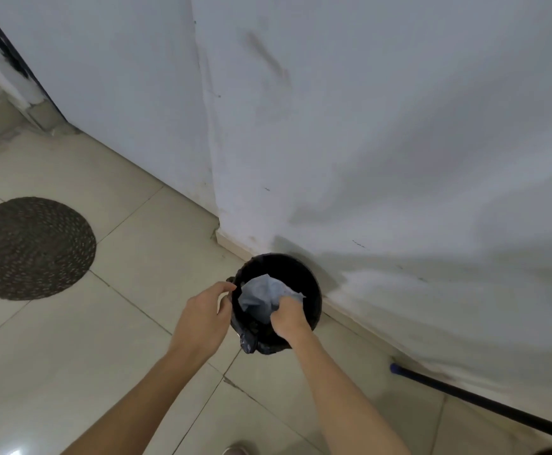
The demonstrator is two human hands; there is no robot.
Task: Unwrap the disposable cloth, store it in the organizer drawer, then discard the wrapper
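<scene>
**Wrapper held over the bin: last step of the task under way**

Nearest the camera, at 6 o'clock, two bare forearms are seen reaching forward over pale floor tiles. At the centre of the view, the right hand (289, 318) is closed around a crumpled pale blue-grey wrapper (261, 298), its fingers clamped on the lower right corner. The wrapper is held inside the mouth of a small round black bin (312, 290), lined with a black bag. The left hand (204, 318), at 9 o'clock of the bin, is placed at the rim; its fingers are curled together, apparently pinching the liner's edge.

The discarding is judged to be nearly done: only the release is left. The cloth and the organizer drawer are not in view, so the storing cannot be confirmed.

Farther off, a round woven mat (31, 247) lies at 9 o'clock, a dark pole (485, 402) at 4 o'clock, and a white wall behind. No brand, label or writing can be read.
</scene>
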